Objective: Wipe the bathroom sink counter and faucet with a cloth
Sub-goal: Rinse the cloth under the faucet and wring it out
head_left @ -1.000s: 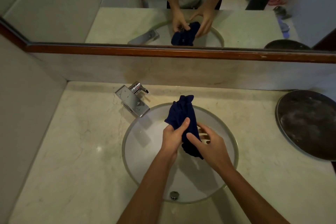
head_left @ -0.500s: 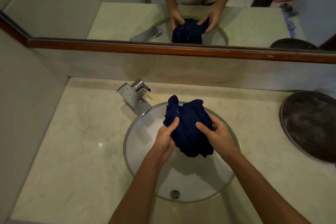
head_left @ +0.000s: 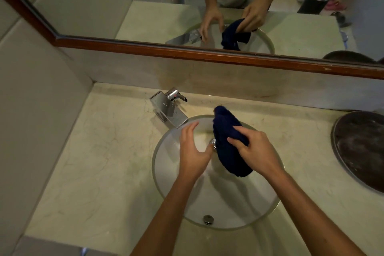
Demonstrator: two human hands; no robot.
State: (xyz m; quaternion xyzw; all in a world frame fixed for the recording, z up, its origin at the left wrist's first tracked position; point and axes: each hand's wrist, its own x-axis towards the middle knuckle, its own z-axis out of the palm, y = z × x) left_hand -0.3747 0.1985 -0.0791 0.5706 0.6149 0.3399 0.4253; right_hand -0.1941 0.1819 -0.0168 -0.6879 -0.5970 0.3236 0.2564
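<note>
A dark blue cloth [head_left: 226, 131] hangs bunched over the round white sink [head_left: 172, 174]. My right hand [head_left: 255, 149] grips it around the middle, fingers curled into the fabric. Just left of the cloth, my left hand [head_left: 192, 151] hovers above the basin with relaxed fingers and holds nothing. The chrome faucet [head_left: 168, 108] stands at the sink's upper-left rim, a short way beyond my left hand. Beige marble counter [head_left: 99, 162] surrounds the sink.
A dark round tray [head_left: 361, 149] lies on the counter at the right edge. A mirror with a brown wooden frame [head_left: 187, 52] runs along the back wall. A tiled wall [head_left: 31, 110] closes off the left side. The sink's drain [head_left: 208, 219] sits near the front.
My left hand has let go of the cloth and moved left toward the faucet. The cloth, spread between both hands before, now hangs bunched from my right hand alone.
</note>
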